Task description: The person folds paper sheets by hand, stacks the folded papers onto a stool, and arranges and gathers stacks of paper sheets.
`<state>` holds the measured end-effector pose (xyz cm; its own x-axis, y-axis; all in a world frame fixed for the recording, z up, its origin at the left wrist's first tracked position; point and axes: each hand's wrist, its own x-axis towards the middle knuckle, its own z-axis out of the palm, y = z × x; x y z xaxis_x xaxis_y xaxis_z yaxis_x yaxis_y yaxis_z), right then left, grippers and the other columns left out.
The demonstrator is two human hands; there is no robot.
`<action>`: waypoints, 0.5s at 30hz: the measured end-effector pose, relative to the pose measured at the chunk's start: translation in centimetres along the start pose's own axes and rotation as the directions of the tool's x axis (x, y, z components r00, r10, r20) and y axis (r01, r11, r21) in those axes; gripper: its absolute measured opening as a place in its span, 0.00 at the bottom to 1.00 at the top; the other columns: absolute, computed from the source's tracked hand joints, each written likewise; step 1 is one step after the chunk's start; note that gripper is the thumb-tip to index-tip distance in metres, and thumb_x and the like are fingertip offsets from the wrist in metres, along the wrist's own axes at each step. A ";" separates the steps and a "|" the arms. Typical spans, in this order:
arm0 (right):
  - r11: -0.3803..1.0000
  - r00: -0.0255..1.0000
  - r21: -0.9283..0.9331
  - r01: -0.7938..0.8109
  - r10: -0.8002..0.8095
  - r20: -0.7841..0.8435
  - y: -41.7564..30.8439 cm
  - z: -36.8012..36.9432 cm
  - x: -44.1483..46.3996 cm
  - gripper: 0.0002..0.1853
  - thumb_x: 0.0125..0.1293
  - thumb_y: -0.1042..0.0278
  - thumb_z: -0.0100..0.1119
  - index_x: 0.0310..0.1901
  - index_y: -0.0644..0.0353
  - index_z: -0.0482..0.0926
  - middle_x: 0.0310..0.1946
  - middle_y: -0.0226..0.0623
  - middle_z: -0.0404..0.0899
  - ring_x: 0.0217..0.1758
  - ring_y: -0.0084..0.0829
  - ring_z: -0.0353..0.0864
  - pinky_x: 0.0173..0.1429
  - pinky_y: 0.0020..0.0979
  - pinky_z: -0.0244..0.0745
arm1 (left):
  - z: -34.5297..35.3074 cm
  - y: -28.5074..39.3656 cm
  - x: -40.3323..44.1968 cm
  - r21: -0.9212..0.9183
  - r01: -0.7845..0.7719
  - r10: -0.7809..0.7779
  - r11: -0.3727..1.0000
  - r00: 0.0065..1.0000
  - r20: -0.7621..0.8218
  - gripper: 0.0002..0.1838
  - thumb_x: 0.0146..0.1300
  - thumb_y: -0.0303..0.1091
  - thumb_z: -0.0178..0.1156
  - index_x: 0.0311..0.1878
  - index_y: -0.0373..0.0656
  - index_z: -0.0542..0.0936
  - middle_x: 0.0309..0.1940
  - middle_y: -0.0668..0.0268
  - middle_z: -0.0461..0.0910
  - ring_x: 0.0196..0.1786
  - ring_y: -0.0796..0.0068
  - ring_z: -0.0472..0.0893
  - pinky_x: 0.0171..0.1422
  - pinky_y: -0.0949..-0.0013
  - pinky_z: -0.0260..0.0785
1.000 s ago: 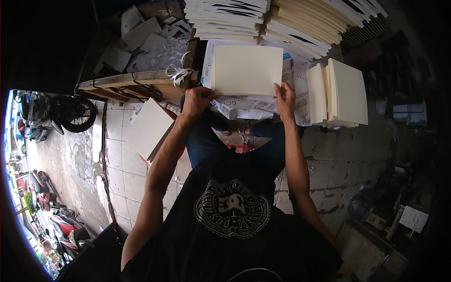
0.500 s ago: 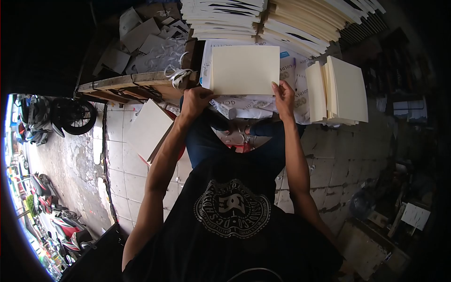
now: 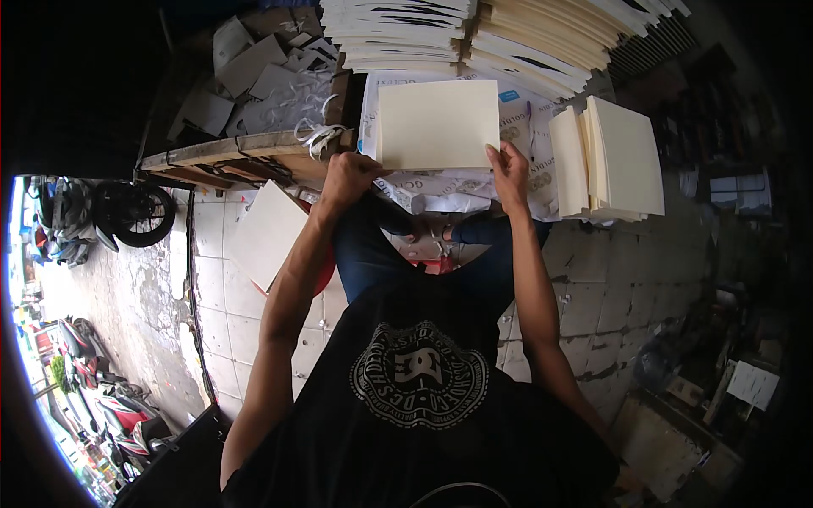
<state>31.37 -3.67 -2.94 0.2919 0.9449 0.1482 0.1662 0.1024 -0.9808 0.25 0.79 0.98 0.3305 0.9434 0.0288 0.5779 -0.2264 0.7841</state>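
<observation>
A cream sheet of card [image 3: 439, 125] is held over the table by its near corners. My left hand [image 3: 351, 179] is closed at the near-left corner, its fingertips mostly turned away from view. At the near-right corner my right hand [image 3: 510, 173] pinches the card, thumb on top. Beneath it lies white printed wrapping paper [image 3: 432, 193] on the work surface. To the right of my right hand stands a pile of folded cream card [image 3: 625, 161].
Tall stacks of white and cream card [image 3: 542, 42] line the table's back. A wooden bin [image 3: 246, 157] with paper scraps is at left. More card [image 3: 269, 235] rests on a red stool [image 3: 326, 273] beside my left leg. Motorcycles [image 3: 127, 212] stand outside at far left.
The card has shifted slightly left and up and is a little tilted, its right side raised. Both hands keep their hold on its near corners.
</observation>
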 end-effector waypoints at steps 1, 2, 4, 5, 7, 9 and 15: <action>1.000 1.000 0.005 0.006 -0.006 0.000 0.2 0.0 0.0 0.09 0.70 0.70 0.58 0.44 0.68 0.78 0.33 0.34 0.83 0.36 0.17 0.78 0.41 0.21 0.70 | 0.1 -0.1 0.0 -0.008 0.015 -0.015 1.000 1.000 -0.003 0.11 0.52 0.33 0.71 0.35 0.36 0.87 0.28 0.52 0.85 0.30 0.64 0.86 0.40 0.65 0.77; 1.000 1.000 0.009 0.012 -0.012 -0.002 0.3 0.0 0.0 0.09 0.70 0.70 0.58 0.44 0.68 0.78 0.33 0.34 0.83 0.36 0.17 0.78 0.41 0.21 0.70 | 0.2 -0.1 -0.1 -0.016 0.029 -0.029 0.999 1.000 -0.004 0.11 0.52 0.33 0.71 0.35 0.36 0.87 0.28 0.52 0.85 0.30 0.65 0.86 0.40 0.66 0.77; 1.000 1.000 -0.003 -0.011 0.011 0.000 0.4 0.0 0.0 0.10 0.70 0.69 0.58 0.44 0.68 0.78 0.32 0.33 0.83 0.35 0.17 0.78 0.40 0.21 0.70 | 0.2 0.1 -0.2 -0.025 0.043 -0.043 0.999 0.999 -0.004 0.12 0.52 0.35 0.72 0.35 0.36 0.87 0.26 0.55 0.85 0.27 0.70 0.85 0.37 0.68 0.76; 1.000 1.000 -0.009 -0.023 0.023 -0.002 0.5 -0.1 0.0 0.10 0.69 0.69 0.58 0.44 0.68 0.78 0.32 0.33 0.83 0.35 0.17 0.78 0.39 0.21 0.70 | 0.2 0.3 -0.2 -0.029 0.048 -0.048 0.998 0.999 -0.003 0.12 0.52 0.35 0.72 0.35 0.35 0.87 0.25 0.56 0.85 0.26 0.72 0.84 0.36 0.69 0.76; 0.999 1.000 -0.027 -0.025 0.025 -0.007 0.4 0.0 0.1 0.10 0.69 0.68 0.59 0.44 0.68 0.78 0.31 0.33 0.83 0.34 0.17 0.78 0.38 0.21 0.69 | 0.2 0.7 -0.1 -0.099 0.197 -0.194 0.975 0.980 0.042 0.15 0.53 0.38 0.73 0.36 0.34 0.87 0.22 0.60 0.84 0.24 0.77 0.81 0.31 0.72 0.73; 0.999 1.000 -0.044 -0.019 0.018 -0.015 0.4 -0.1 0.0 0.11 0.69 0.68 0.59 0.44 0.68 0.79 0.31 0.32 0.83 0.33 0.17 0.77 0.37 0.21 0.69 | 0.6 0.8 -0.3 -0.151 0.312 -0.305 0.938 0.950 0.071 0.17 0.54 0.40 0.73 0.36 0.33 0.87 0.19 0.64 0.81 0.21 0.81 0.77 0.27 0.75 0.69; 0.997 0.999 -0.060 -0.052 0.051 -0.017 0.2 -0.2 -0.1 0.11 0.69 0.68 0.59 0.45 0.67 0.79 0.32 0.31 0.83 0.34 0.15 0.76 0.38 0.21 0.69 | 1.3 -0.4 0.0 -0.310 0.521 -0.479 0.795 0.854 0.204 0.22 0.58 0.47 0.71 0.36 0.31 0.86 0.16 0.73 0.73 0.18 0.87 0.66 0.21 0.78 0.55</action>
<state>31.59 -3.81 -3.14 0.3162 0.9434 0.1002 0.2075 0.0343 -0.9776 0.93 0.54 -0.14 0.1570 0.8644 -0.4776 0.4002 0.3865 0.8310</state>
